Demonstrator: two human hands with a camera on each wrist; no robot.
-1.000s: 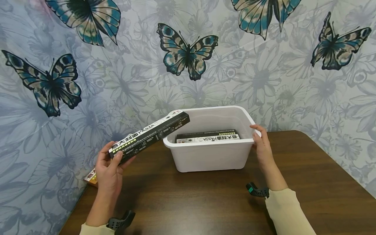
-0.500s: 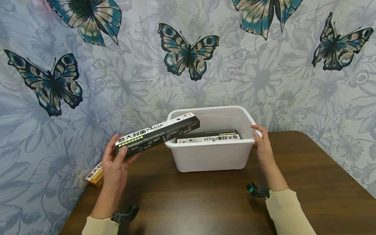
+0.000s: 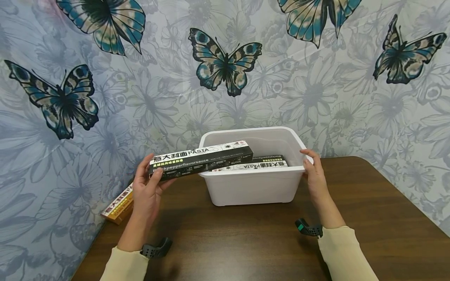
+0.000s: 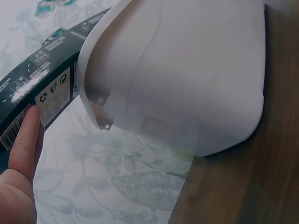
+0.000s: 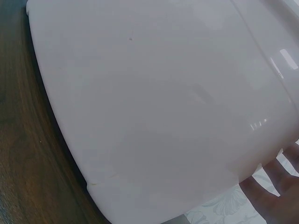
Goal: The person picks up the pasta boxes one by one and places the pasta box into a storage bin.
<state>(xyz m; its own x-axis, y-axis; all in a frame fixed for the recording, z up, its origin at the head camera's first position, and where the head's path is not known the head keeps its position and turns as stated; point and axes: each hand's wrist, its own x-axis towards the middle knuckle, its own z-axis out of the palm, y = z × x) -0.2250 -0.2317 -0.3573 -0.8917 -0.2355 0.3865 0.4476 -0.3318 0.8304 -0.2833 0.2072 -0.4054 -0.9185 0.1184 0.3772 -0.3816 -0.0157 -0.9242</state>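
My left hand [image 3: 149,191] grips the near end of a black and white pasta box [image 3: 202,160]. The box's far end reaches over the left part of a white plastic bin [image 3: 251,189]. Inside the bin lies a second black and white pasta box [image 3: 268,162], partly hidden by the held one. At the bin's right rim, my right hand [image 3: 314,171] pinches the edge between thumb and fingers. In the left wrist view, fingers [image 4: 25,144] lie along the printed side of the held box [image 4: 56,70], beside the bin wall [image 4: 187,70].
An orange and white pasta box [image 3: 119,203] lies at the table's left edge, partly behind the left forearm. The brown wooden table [image 3: 239,242] stands against a wall [image 3: 158,117] covered in a butterfly and flower print.
My left hand has carried the black pasta box rightward, and its far end has come over the bin as it levelled. More of the orange box shows. My right hand stays at the rim.
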